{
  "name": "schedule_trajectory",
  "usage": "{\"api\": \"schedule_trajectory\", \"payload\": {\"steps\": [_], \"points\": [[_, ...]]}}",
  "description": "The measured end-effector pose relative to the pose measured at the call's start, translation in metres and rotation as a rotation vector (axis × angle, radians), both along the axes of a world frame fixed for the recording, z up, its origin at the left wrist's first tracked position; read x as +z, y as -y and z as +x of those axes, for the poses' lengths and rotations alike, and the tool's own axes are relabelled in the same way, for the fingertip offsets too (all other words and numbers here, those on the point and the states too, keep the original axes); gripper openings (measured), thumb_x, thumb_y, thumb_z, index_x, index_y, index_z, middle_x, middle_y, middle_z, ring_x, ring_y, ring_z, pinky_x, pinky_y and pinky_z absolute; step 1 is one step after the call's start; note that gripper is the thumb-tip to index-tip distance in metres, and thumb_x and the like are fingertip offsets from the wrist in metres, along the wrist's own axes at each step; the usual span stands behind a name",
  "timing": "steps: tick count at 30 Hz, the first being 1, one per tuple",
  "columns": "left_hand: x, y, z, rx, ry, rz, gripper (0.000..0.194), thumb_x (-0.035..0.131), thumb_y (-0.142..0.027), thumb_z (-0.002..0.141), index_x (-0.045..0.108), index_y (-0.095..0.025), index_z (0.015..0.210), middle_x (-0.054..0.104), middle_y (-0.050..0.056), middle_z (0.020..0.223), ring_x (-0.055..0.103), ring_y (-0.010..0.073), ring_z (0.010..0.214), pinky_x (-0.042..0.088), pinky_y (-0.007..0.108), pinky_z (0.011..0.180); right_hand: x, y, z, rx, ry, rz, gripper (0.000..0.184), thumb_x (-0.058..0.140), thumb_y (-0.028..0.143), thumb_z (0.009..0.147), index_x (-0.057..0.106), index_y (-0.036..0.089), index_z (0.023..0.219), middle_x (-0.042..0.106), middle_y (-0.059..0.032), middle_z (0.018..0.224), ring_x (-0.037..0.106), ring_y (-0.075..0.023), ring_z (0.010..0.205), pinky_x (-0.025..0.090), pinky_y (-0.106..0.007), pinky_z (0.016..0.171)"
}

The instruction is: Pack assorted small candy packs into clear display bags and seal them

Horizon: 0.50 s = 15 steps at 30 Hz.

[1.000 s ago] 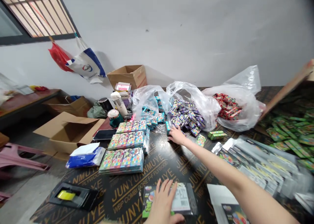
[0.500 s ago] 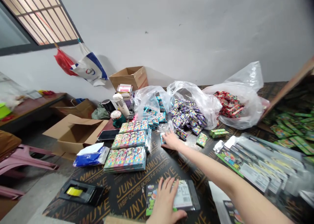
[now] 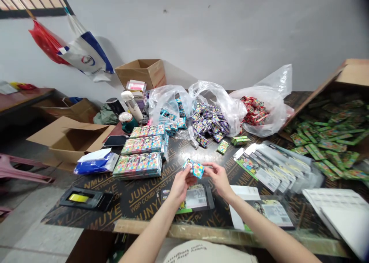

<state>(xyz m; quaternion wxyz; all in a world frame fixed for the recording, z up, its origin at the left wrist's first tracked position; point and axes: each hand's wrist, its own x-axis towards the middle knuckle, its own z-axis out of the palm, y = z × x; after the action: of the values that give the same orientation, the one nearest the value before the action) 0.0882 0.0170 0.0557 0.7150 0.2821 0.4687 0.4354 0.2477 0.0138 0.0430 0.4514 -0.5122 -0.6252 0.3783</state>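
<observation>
My left hand (image 3: 180, 183) and my right hand (image 3: 218, 177) meet above the dark plywood table (image 3: 144, 196), both pinching a small teal box (image 3: 195, 168) between them. Directly beneath lies a flat clear-wrapped pack (image 3: 193, 198) with a barcode label. Farther back, three clear plastic bags hold small boxes: teal ones (image 3: 170, 115), purple ones (image 3: 209, 121) and red ones (image 3: 255, 111). A few loose boxes (image 3: 223, 146) lie in front of the bags.
Stacks of colourful wrapped packs (image 3: 140, 157) sit left of my hands. Flat packs (image 3: 268, 167) fan out on the right beside an open carton of green packets (image 3: 331, 140). A tape dispenser (image 3: 83, 198) lies front left. Cardboard boxes (image 3: 72, 138), bottles and a phone stand at the left.
My right hand drew back from the bags with a small teal box. My left hand lifted off the flat pack and joined it. The view dropped and shifted.
</observation>
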Motion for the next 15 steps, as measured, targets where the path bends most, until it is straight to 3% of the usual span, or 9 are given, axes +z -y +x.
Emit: {"api": "schedule_trajectory", "payload": {"steps": [3, 6, 8, 12, 15], "points": [[0.008, 0.001, 0.004, -0.034, 0.023, -0.025, 0.035, 0.068, -0.042, 0.065, 0.061, -0.012, 0.080, 0.066, 0.003, 0.067, 0.060, 0.0119, 0.057, 0.047, 0.023, 0.058, 0.017, 0.032, 0.007, 0.058, -0.075, -0.014, 0.039, 0.059, 0.039, 0.076, 0.055, 0.019, 0.110, 0.065, -0.0088, 0.100, 0.061, -0.0229, 0.094, 0.048, -0.042, 0.085], [0.014, 0.009, 0.008, -0.173, 0.020, -0.033, 0.028, 0.070, -0.035, 0.063, 0.063, -0.010, 0.073, 0.064, 0.002, 0.062, 0.057, 0.0104, 0.053, 0.045, 0.022, 0.055, 0.030, 0.049, 0.021, 0.147, 0.079, 0.102, 0.078, 0.074, 0.038, 0.060, 0.040, 0.023, 0.129, 0.038, -0.0104, 0.136, 0.036, -0.0275, 0.124, 0.029, -0.046, 0.103], [0.016, 0.016, 0.013, -0.270, 0.019, -0.035, 0.026, 0.071, -0.033, 0.062, 0.063, -0.009, 0.070, 0.062, 0.002, 0.060, 0.055, 0.0099, 0.050, 0.044, 0.022, 0.054, 0.034, 0.053, 0.027, 0.227, 0.132, 0.136, 0.092, 0.075, 0.036, 0.057, 0.028, 0.023, 0.135, 0.028, -0.0101, 0.142, 0.027, -0.0272, 0.129, 0.023, -0.045, 0.106], [0.014, 0.023, 0.018, -0.397, -0.049, 0.018, 0.031, 0.066, -0.038, 0.067, 0.065, -0.009, 0.077, 0.062, 0.002, 0.062, 0.054, 0.0107, 0.052, 0.043, 0.023, 0.055, 0.035, 0.057, 0.031, 0.263, 0.189, 0.161, 0.082, 0.071, 0.025, 0.058, 0.033, 0.022, 0.131, 0.042, -0.0084, 0.130, 0.038, -0.0249, 0.121, 0.027, -0.040, 0.103], [0.006, 0.023, 0.007, -0.425, -0.406, 0.304, 0.043, 0.054, -0.046, 0.076, 0.063, -0.012, 0.101, 0.066, 0.007, 0.077, 0.060, 0.0170, 0.070, 0.046, 0.029, 0.067, 0.029, 0.056, 0.037, 0.126, 0.264, 0.181, 0.070, 0.066, 0.019, 0.054, 0.042, 0.021, 0.119, 0.049, -0.0075, 0.116, 0.045, -0.0254, 0.110, 0.031, -0.037, 0.096]]}}
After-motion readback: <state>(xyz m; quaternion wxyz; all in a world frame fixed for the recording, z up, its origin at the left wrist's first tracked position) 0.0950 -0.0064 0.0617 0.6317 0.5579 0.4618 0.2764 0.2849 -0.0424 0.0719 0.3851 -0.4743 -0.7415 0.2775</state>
